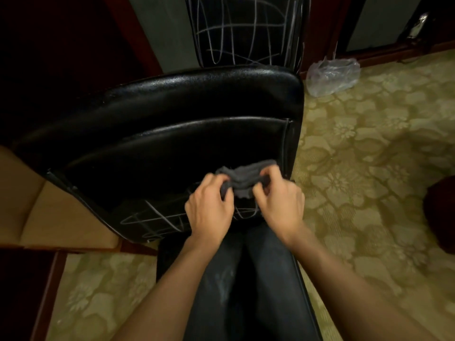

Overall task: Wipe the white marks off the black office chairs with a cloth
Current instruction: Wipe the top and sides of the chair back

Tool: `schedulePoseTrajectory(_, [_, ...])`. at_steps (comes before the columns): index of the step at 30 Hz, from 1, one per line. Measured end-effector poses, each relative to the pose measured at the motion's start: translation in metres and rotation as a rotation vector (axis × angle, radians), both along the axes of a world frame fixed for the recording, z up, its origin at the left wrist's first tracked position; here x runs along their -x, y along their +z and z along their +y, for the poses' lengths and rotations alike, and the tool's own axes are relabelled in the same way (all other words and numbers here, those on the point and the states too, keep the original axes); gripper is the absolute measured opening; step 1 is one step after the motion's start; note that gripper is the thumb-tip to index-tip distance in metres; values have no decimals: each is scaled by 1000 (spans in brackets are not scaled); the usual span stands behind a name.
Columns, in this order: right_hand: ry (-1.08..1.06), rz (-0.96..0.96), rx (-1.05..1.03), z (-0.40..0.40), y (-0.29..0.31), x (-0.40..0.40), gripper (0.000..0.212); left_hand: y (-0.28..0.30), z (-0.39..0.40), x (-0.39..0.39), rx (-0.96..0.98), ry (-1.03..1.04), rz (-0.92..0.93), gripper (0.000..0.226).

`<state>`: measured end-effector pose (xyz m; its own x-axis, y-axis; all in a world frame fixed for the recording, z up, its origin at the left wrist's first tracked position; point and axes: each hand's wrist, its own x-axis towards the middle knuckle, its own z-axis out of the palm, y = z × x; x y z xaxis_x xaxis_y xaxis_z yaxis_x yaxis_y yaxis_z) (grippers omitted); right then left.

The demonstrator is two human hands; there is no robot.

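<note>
I grip the grey cloth with my 2 hands, left hand and right hand, above the near chair, whose remaining white marks lie just below-left, nearer my left hand.

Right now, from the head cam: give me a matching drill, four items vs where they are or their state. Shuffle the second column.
Items:
1. grey cloth
2. plastic bag
3. near chair
4. far chair

States:
A. lying on the patterned carpet
B. scribbled all over with white lines
C. bunched between left hand and right hand
D. white marks only along its near edge

Pairs: 1-C, 2-A, 3-D, 4-B
</note>
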<state>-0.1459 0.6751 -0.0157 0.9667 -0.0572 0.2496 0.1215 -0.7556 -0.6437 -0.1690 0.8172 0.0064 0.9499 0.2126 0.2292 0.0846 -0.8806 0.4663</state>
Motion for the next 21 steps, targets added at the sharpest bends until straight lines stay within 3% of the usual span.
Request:
schedulePoseTrajectory(3, [15,22,7,6,12,4,23,2,9,7,32,-42,-11,21])
schedulePoseTrajectory(8, [-51,-243,-110,33,82,-31,20,58,26,-22,157,-14,-416,19])
schedulePoseTrajectory(12, [-23,-204,-31,65,77,-18,20,46,54,-11,237,28,-315,18])
schedulePoseTrajectory(14, [24,-224,27,79,68,3,20,36,70,12,428,-21,-253,19])
schedulePoseTrajectory(19, [221,-243,33,110,72,38,22,35,120,50,1195,-78,-99,20])
schedulePoseTrajectory(21, [273,-192,7,122,73,43,22,36,138,59,1326,-68,-37,21])
